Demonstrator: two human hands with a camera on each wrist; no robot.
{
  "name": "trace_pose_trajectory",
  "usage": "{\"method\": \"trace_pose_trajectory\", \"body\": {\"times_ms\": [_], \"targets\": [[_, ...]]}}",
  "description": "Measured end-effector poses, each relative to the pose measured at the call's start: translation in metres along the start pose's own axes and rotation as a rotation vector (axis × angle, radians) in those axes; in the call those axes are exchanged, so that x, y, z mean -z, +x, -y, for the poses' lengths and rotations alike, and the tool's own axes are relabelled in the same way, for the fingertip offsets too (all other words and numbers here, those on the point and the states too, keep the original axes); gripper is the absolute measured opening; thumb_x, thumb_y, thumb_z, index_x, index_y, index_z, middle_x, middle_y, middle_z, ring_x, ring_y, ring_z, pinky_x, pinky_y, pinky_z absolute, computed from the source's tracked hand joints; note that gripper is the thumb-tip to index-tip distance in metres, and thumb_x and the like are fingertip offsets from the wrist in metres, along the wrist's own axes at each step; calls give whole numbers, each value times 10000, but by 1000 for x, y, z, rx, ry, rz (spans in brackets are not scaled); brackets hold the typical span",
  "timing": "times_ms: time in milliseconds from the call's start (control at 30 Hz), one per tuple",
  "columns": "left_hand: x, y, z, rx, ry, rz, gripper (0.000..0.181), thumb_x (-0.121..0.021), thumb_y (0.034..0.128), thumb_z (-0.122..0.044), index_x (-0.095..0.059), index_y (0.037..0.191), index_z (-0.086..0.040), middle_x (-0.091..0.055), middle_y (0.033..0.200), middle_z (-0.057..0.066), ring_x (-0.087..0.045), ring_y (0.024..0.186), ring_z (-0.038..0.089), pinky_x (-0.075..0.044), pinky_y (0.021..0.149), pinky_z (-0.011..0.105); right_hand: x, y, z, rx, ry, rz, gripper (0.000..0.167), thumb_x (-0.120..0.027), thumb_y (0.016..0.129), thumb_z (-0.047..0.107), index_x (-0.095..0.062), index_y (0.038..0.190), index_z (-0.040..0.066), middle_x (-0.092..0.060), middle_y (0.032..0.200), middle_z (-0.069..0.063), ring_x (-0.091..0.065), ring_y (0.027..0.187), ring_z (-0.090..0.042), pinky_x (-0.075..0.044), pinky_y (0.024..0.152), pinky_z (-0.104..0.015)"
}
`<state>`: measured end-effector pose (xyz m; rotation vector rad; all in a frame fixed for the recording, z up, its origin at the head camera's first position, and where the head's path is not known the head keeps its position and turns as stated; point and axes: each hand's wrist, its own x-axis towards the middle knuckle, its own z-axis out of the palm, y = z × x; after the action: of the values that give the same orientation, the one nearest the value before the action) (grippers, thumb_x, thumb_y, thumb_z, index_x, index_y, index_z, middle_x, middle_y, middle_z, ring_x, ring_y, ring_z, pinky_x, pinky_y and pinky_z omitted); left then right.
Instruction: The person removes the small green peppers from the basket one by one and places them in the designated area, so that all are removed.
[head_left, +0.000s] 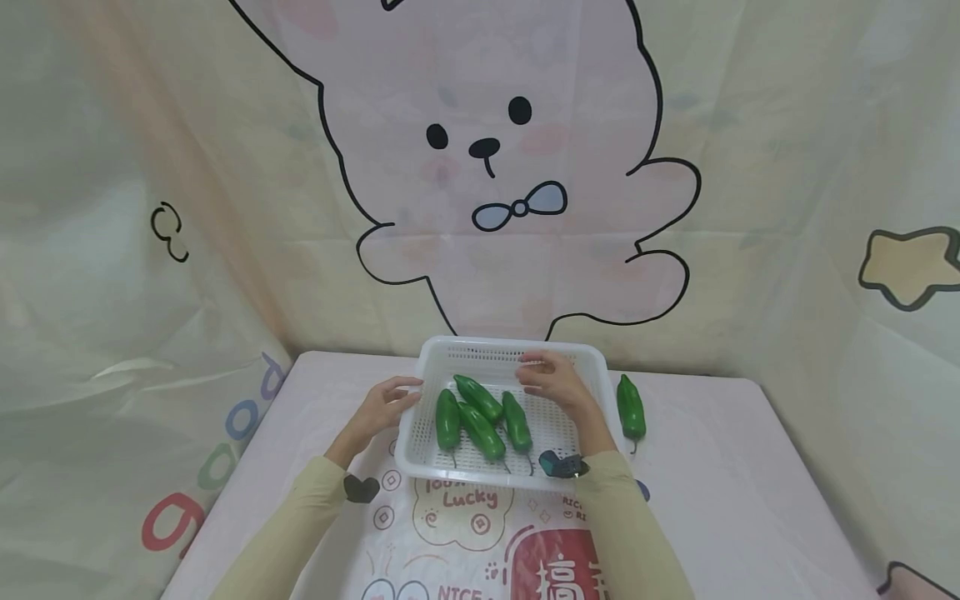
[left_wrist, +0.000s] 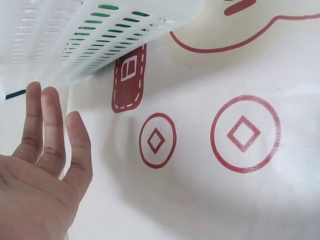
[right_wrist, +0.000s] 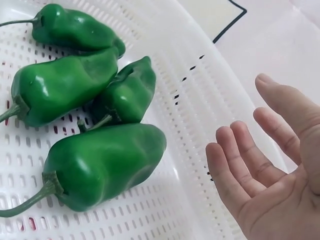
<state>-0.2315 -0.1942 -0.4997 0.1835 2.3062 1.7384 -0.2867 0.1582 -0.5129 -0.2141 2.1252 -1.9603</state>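
Note:
A white perforated plastic basket (head_left: 480, 478) sits on the table with several green peppers (head_left: 448, 421) lying in its left and middle part. At the basket's left side is my left hand (head_left: 382, 407), its fingers extended to the rim. The left wrist view shows those fingers (left_wrist: 52, 122) nearly straight at the basket's outer wall; the thumb is hidden. My right hand (head_left: 558, 387) is over the basket's back right part, with relaxed, spread fingers and nothing in them. Beside the basket's right wall lies another green pepper (head_left: 631, 408), on the table.
A pale cloth with red printed drawings and lettering covers the table (head_left: 712, 483). Behind it hangs a sheet (head_left: 517, 275) with a cartoon animal, close to the basket's back rim. Similar printed sheets (head_left: 90, 333) stand at both sides.

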Motion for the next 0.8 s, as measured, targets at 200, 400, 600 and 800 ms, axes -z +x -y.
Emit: {"method": "trace_pose_trajectory", "body": {"times_ms": [200,400,600,800], "targets": [[1,13,25,-5,17,-25,447,-662,1017,-266,-568,1412,-80,-550,1372,267,-582,1197,458,-578,897,528,0,7,-11,26,-144,78,529,-785,918,149,-574,1364,-39,-656,1222,-222,-639,1122,-340,-574,926,-458],[2,18,36,6,39,-40,453,-673,1005,-328,-586,1403,-133,-585,1350,211,-604,1182,404,-584,894,501,-2,6,-14,19,-269,118,566,-801,901,165,-575,1394,6,-598,1324,-255,-602,1177,-343,-560,944,-469],[1,18,36,19,42,-45,445,-670,1006,-337,-590,1400,-145,-592,1346,194,-604,1187,391,-584,895,498,-2,6,-21,-6,-351,132,612,-830,872,217,-581,1404,45,-599,1330,-229,-577,1206,-362,-534,967,-518],[1,18,35,14,42,-42,476,-669,1006,-343,-569,1414,-121,-582,1345,221,-612,1168,402,-580,902,503,-4,9,-28,-27,-413,139,662,-854,844,259,-576,1419,87,-603,1336,-205,-564,1228,-371,-498,1000,-569]]}}
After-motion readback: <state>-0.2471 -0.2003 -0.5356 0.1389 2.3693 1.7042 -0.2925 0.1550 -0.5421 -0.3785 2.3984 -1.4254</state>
